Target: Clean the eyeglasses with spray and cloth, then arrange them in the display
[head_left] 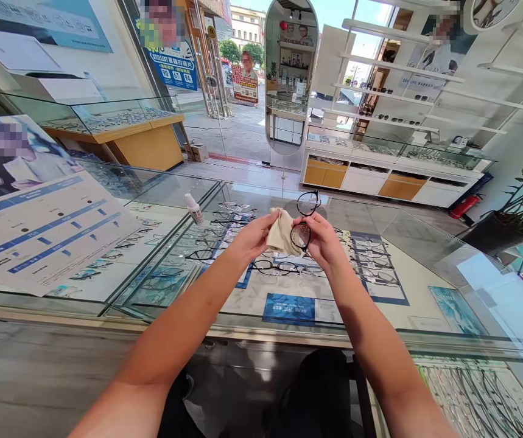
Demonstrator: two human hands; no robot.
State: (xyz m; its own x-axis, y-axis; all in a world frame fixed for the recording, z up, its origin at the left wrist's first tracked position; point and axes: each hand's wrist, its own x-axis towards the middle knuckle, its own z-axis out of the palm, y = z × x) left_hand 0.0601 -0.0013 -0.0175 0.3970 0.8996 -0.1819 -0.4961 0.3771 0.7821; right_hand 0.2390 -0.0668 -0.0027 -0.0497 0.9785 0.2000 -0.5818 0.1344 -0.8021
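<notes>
Mid-frame: cloth (282, 234) pinched by left hand (256, 236), glasses (307, 214) pinched by right hand (325, 240). Lower lens (300, 236) should be braced at its rim; wiping pressure best kept light.

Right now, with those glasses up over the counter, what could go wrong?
The glasses might slip, since the right hand seems to hold them just by the fingers above the glass counter. The left hand has the cloth right up by them, so pushing too hard could bend them. The small white bottle stands off to the left, and a wide swing might tip it over.
</notes>
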